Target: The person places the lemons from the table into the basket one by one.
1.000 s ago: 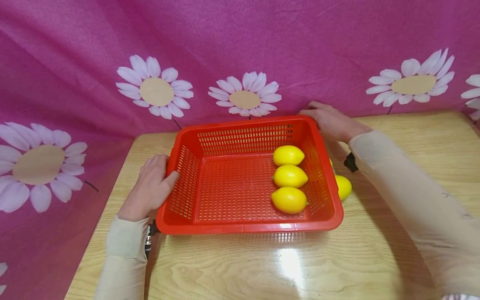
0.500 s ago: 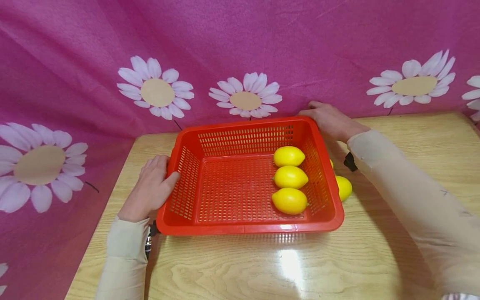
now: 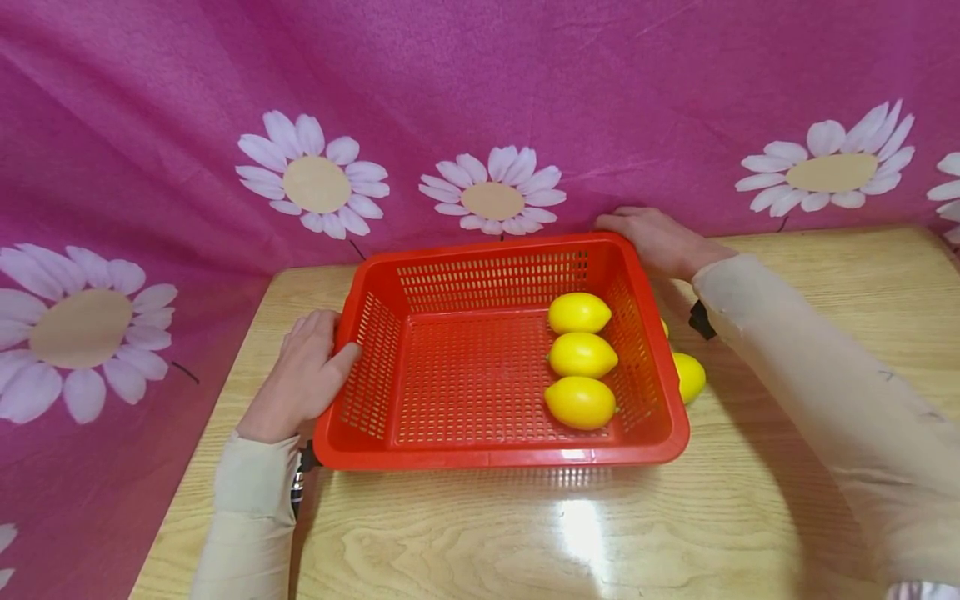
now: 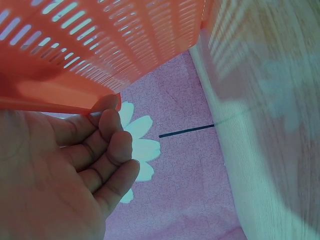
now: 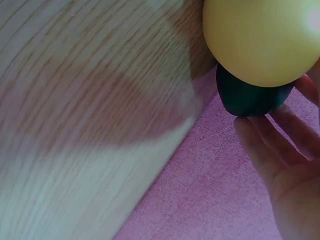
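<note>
A red plastic basket [image 3: 495,457] with slotted walls sits on the table. Inside, along its right side, three lemons lie in a row: a far lemon [image 3: 579,313], a middle lemon [image 3: 582,356] and a near lemon [image 3: 580,402]. My left hand [image 3: 300,375] grips the left rim, thumb on top, fingers beneath it in the left wrist view. Behind the far right corner, my right hand [image 3: 663,242] has its fingertips round a smooth dark green object [image 5: 250,97], partly hidden by a lemon [image 5: 260,40]; its kind I cannot tell.
Outside the right wall a lemon [image 3: 688,377] rests on the wooden table [image 3: 450,533], with a sliver of another yellow thing [image 3: 664,328] behind it. A pink cloth [image 3: 585,100] with white daisies hangs right behind the table and along its left.
My right hand's fingers have sunk slightly behind the basket's far right corner. The left hand, the basket and the lemons have kept their places.
</note>
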{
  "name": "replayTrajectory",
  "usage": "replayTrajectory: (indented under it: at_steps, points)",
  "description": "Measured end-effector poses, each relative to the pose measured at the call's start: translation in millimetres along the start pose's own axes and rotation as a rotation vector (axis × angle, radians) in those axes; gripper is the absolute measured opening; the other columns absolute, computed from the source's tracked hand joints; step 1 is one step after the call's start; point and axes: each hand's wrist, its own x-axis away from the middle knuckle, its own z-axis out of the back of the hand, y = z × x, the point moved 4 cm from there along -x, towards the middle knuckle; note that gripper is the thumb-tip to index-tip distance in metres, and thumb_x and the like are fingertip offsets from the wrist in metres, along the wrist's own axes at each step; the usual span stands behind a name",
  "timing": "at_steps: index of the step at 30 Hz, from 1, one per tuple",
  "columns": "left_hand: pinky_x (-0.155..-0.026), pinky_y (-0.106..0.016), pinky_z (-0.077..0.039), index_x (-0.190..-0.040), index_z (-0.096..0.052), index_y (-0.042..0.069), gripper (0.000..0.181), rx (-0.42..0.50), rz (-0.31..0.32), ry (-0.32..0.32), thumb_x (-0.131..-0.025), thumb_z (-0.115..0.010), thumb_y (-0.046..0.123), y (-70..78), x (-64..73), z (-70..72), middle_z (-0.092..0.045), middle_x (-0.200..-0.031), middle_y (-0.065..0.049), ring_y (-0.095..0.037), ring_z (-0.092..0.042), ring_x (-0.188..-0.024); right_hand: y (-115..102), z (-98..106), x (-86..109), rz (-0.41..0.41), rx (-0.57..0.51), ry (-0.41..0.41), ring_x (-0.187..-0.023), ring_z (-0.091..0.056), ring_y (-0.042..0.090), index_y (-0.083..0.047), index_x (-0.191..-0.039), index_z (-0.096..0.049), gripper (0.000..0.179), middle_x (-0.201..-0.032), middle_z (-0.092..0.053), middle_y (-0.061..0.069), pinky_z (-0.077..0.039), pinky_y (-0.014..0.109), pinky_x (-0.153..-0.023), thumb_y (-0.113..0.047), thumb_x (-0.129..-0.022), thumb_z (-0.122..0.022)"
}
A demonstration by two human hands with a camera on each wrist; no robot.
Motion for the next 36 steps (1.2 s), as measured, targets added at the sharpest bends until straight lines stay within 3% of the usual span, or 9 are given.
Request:
replayTrajectory:
  at_steps: [7,21,36]
  points:
    - [-0.096,-0.048,-0.033,-0.122,-0.054,-0.002,0.035,0.006,-0.001,-0.001,-0.100,-0.045,0.024,0.1,-0.5,0.9,-0.060,-0.111,-0.018,-0.033,-0.046,-0.111,3,-3,-3.8,-0.011,-0.010,-0.054,-0.122,-0.057,0.044,-0.001,-0.133,-0.064,0.037,-0.128,-0.068,0.022,-0.043,0.060,-0.111,-0.011,-0.096,-0.064]
    - [-0.096,-0.048,-0.033,-0.123,-0.054,0.000,0.034,0.020,0.018,-0.013,-0.100,-0.046,0.024,1.1,1.4,1.8,-0.059,-0.112,-0.017,-0.032,-0.046,-0.111,7,-6,-2.2,-0.060,-0.021,-0.027,-0.123,-0.058,0.044,-0.004,-0.132,-0.065,0.035,-0.128,-0.068,0.022,-0.043,0.058,-0.113,-0.012,-0.098,-0.061]
    - [-0.095,-0.048,-0.034,-0.118,-0.055,-0.001,0.032,0.003,-0.007,0.006,-0.100,-0.045,0.023,2.2,1.0,2.2,-0.059,-0.109,-0.017,-0.034,-0.047,-0.108,9,19,10.7,-0.075,-0.002,-0.020,-0.125,-0.056,0.040,-0.008,-0.130,-0.066,0.040,-0.130,-0.067,0.018,-0.041,0.058,-0.114,-0.016,-0.092,-0.074]
